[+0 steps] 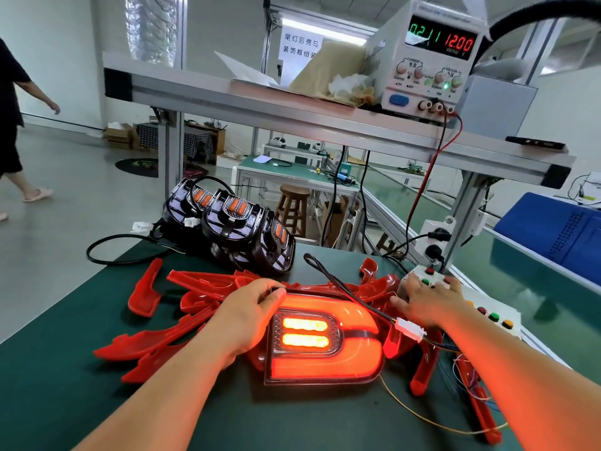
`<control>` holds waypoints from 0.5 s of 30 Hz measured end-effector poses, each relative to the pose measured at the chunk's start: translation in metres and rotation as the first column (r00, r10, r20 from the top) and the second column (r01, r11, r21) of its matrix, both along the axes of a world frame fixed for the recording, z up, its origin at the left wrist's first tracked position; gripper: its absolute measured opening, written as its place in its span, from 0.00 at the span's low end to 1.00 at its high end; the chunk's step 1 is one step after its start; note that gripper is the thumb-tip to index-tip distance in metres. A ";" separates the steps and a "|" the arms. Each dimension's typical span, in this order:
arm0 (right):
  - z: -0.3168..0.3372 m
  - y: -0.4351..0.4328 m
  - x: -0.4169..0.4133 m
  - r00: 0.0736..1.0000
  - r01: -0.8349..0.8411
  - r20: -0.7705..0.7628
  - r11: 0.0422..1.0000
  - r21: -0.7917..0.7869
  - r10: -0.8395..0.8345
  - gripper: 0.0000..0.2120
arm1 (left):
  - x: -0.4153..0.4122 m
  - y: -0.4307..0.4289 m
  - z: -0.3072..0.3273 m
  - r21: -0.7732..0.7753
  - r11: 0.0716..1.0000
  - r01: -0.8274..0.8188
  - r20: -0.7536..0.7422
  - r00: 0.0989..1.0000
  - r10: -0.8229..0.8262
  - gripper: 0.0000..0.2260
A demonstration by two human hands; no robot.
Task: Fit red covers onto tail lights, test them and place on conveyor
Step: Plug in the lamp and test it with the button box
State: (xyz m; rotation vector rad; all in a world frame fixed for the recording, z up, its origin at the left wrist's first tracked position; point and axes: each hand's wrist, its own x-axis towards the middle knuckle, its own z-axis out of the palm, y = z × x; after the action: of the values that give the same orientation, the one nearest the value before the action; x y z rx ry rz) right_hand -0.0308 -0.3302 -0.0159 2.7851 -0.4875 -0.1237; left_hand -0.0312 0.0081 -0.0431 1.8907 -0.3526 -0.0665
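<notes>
While covered tail light [325, 336] glows under test, edge gripped by left hand [250, 317], button box [502, 307] pressed by flat right hand [429, 301] (conveyor [536, 288] placing pending; bare lamps [234, 219], red covers [146, 291] unfitted).

The person's left hand [250, 315] and right hand [429, 304] are bare. Both forearms, one on each side of the tail light [325, 362], are bare skin all the way to the view's lower edge.
</notes>
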 end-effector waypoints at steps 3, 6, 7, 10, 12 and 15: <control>-0.002 -0.002 -0.001 1.000 -0.004 0.029 1.000 0.019 0.003 0.22 | -0.002 -0.001 0.002 0.088 0.995 -0.041 0.073 0.997 0.035 0.13; -0.001 -0.005 -0.004 0.997 -0.016 0.073 0.996 0.087 0.009 0.19 | -0.003 -0.002 0.003 0.077 0.995 -0.058 0.064 0.997 0.053 0.18; -0.001 -0.005 -0.005 0.996 -0.020 0.086 0.995 0.099 0.012 0.19 | -0.003 -0.002 0.003 0.057 0.997 -0.056 0.051 0.997 0.053 0.18; 0.006 -0.001 -0.008 0.988 -0.020 0.153 0.992 0.125 0.001 0.22 | -0.003 -0.002 0.003 0.036 0.998 -0.054 0.042 0.998 0.052 0.19; 0.018 0.003 -0.013 0.975 -0.033 0.222 0.990 0.137 0.002 0.20 | -0.004 -0.002 0.003 0.022 0.998 -0.052 0.036 0.998 0.051 0.18; 0.037 0.009 -0.028 0.936 -0.070 0.352 0.984 0.163 0.008 0.14 | -0.004 -0.003 0.002 -0.016 0.998 -0.059 0.015 0.998 0.059 0.16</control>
State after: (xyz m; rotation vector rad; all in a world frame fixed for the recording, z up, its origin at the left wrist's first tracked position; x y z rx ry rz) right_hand -0.0590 -0.3213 0.0213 2.9976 -0.5249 0.3644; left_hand -0.0351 0.0050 -0.0414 1.8862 -0.3071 -0.0098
